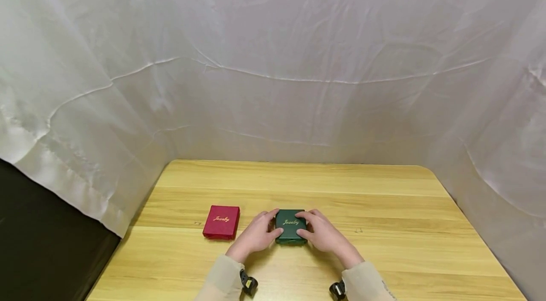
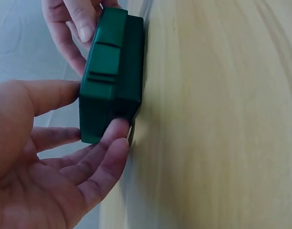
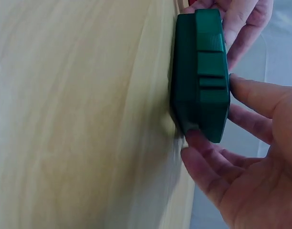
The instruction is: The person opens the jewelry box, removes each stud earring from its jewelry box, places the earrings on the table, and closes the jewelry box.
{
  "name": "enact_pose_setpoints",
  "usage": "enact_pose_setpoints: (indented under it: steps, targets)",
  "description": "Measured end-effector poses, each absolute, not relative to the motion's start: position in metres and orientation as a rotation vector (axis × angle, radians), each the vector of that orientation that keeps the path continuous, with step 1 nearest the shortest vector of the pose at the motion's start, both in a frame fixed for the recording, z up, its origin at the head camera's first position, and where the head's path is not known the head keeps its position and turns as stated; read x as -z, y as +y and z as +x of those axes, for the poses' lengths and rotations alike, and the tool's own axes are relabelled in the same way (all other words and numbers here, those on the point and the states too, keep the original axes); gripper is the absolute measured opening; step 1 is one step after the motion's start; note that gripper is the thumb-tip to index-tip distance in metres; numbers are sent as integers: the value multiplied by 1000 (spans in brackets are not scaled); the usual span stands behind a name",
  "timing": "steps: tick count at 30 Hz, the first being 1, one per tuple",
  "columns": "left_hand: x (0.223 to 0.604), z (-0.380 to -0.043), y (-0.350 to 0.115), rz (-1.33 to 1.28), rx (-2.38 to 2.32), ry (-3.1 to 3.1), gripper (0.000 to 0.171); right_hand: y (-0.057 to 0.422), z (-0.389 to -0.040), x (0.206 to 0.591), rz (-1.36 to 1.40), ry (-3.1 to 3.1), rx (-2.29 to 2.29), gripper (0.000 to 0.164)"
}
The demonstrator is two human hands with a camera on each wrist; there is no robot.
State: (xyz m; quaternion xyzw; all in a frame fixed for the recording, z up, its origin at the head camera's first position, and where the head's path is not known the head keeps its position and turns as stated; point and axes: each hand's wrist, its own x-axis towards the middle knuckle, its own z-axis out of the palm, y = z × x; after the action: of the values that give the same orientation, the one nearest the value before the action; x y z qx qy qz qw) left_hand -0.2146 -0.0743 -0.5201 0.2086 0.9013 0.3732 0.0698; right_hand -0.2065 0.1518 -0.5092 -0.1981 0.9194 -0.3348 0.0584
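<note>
A dark green jewelry box (image 1: pixel 290 226) with gold "Jewelry" lettering on its lid lies near the middle of the table, its lid in place. My left hand (image 1: pixel 258 233) grips its left side, thumb on the lid and other fingers at the side. From the right, my right hand (image 1: pixel 323 233) holds it the same way. Both wrist views show the box's ribbed front (image 2: pixel 105 62) with a bow-like band, and fingertips against the lower side edges. Whether the box's bottom touches the table all over, I cannot tell.
A red jewelry box (image 1: pixel 221 222), also with gold lettering, lies left of my left hand. The wooden table (image 1: pixel 401 244) has light-coloured fabric (image 1: pixel 273 102) hanging behind it and at both sides. Black material (image 1: pixel 47 239) shows at the far left.
</note>
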Motion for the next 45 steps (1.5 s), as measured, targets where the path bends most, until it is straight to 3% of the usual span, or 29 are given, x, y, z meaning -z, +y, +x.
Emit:
enact_pose_setpoints:
  steps: [25,45]
  targets:
    - [519,-214,-64,656,-1161,2678,60,156,-208,511,-508,2681,1166,44]
    - [519,-213,-21,723,-1196,2611,58,204,-198,508,-232,2737,1238,43]
